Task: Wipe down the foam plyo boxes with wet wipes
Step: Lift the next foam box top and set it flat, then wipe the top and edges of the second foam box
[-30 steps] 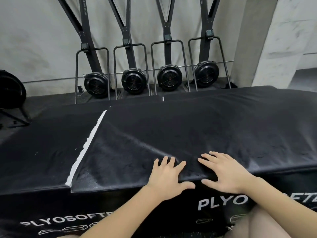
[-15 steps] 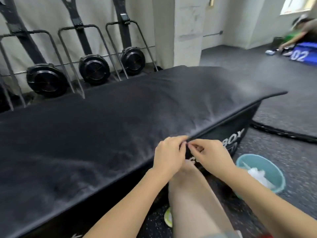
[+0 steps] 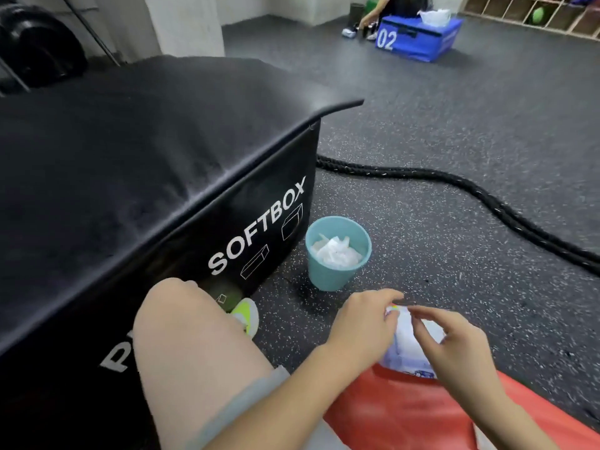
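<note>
Wet-wipe pack (image 3: 407, 344) — between left hand (image 3: 360, 329) and right hand (image 3: 454, 347).

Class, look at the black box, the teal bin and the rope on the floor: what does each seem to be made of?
Black box: likely matte vinyl over foam; its skin wrinkles and dimples. Teal bin: probably plastic, smooth and evenly coloured. Rope: thick braided fibre, twisted strands visible.

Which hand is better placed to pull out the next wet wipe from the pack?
Probably the right hand: its fingertips hover over the wipe pack, while the left hand grips its far end.
</note>
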Available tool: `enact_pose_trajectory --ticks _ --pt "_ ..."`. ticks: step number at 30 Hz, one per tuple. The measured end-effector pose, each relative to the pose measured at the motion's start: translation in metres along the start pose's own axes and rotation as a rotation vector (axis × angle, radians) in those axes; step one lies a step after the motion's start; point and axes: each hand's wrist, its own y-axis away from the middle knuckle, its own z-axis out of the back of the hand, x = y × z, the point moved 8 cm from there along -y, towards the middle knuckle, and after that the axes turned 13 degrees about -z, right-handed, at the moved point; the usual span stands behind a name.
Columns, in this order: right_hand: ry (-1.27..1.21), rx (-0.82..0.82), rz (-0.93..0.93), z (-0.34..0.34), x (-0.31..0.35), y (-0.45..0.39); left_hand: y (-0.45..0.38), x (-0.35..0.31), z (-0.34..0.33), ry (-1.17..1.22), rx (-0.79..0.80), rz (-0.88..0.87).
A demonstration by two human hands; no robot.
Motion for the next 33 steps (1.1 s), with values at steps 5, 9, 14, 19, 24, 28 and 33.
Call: enact_pose_trajectory --ticks 5,9,14,19,24,28,33 --pt "0.101 -0.092 -0.03 0.001 -0.061 -0.002 -0.01 -0.011 -0.048 -0.08 0.149 -0.045" --pt "0.069 -0.024 -0.126 -0.007 -0.088 -0.009 -0.019 -0.005 -0.069 -0.199 0.225 0.007" --pt "0.087 0.045 -0.116 -0.025 -0.093 -0.018 -0.023 0.017 -0.079 -0.16 0.215 0.161" --pt "-0.025 0.107 -0.212 -0.032 -0.088 -0.021 -0.021 0.038 -0.074 -0.062 0.102 0.271" --pt "-0.191 0.108 -0.281 -0.035 -0.075 -0.02 -0.017 0.044 -0.062 0.128 -0.051 0.4" --pt "-0.307 0.112 -0.272 -0.037 -0.06 -0.024 -0.021 0.046 -0.047 0.292 -0.142 0.431" --pt "-0.503 0.17 -0.164 -0.031 -0.011 -0.037 -0.025 0.04 -0.018 0.499 -0.151 0.408"
